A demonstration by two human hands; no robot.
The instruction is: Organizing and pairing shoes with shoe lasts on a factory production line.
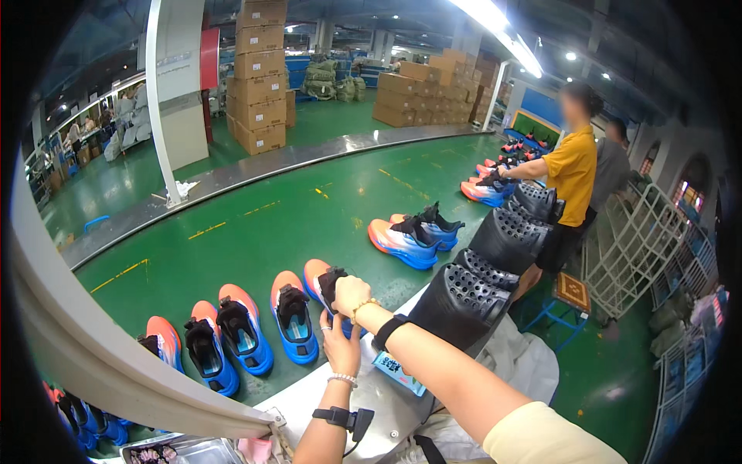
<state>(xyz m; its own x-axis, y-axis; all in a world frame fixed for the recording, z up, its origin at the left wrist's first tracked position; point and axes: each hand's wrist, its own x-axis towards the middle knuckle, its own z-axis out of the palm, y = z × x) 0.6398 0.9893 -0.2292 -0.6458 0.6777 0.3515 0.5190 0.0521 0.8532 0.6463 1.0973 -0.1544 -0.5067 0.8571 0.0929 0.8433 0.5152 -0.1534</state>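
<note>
A running shoe (314,272) in coral, white and blue sits toe-away on the green surface in front of me. My right hand (352,295) is closed on the black upper around its opening. At the heel end, the fingers of my left hand (341,348) are bent round the shoe, and both hands hide much of its rear. Just left stands a matching shoe (294,325), apart from my hands. Further left are more of the same kind, including one shoe (246,331) and another (209,348).
A matching pair (416,233) stands farther along the green surface (255,224). Black perforated boxy forms (464,298) line the right edge, near a light-blue packet (398,373). A white curved post (100,340) crosses the lower left. Beyond, a person in yellow (576,174) handles shoes.
</note>
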